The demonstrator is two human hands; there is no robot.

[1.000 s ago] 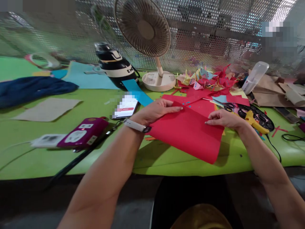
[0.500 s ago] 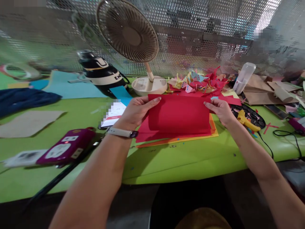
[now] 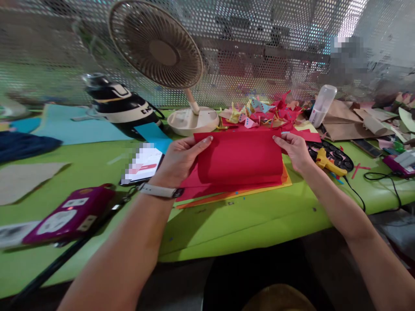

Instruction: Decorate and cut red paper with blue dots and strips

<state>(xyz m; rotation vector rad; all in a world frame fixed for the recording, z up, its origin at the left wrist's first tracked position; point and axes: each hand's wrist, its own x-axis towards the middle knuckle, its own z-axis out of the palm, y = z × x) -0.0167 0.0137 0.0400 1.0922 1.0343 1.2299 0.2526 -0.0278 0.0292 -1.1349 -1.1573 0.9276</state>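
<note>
A sheet of red paper point(image 3: 240, 157) is held up between my two hands, its near side bent in a soft curve. My left hand point(image 3: 184, 157) pinches its upper left corner, thumb on top. At the upper right corner my right hand point(image 3: 293, 149) grips it between thumb and fingers. Under the sheet lie more red sheets and an orange sheet point(image 3: 207, 201), whose edges show at the front and right. Whether the held sheet touches the pile below, I cannot tell.
Behind stand a fan point(image 3: 193, 121) and a black bottle point(image 3: 125, 108). Folded paper scraps point(image 3: 259, 110) are heaped at the back. To the right lies a yellow glue gun point(image 3: 329, 163) with its cord. On the left are a phone point(image 3: 142, 162) and a purple power strip point(image 3: 73, 214).
The view has shifted slightly, so most things sit a little further left. Both hands still hold the red paper in much the same pose.
</note>
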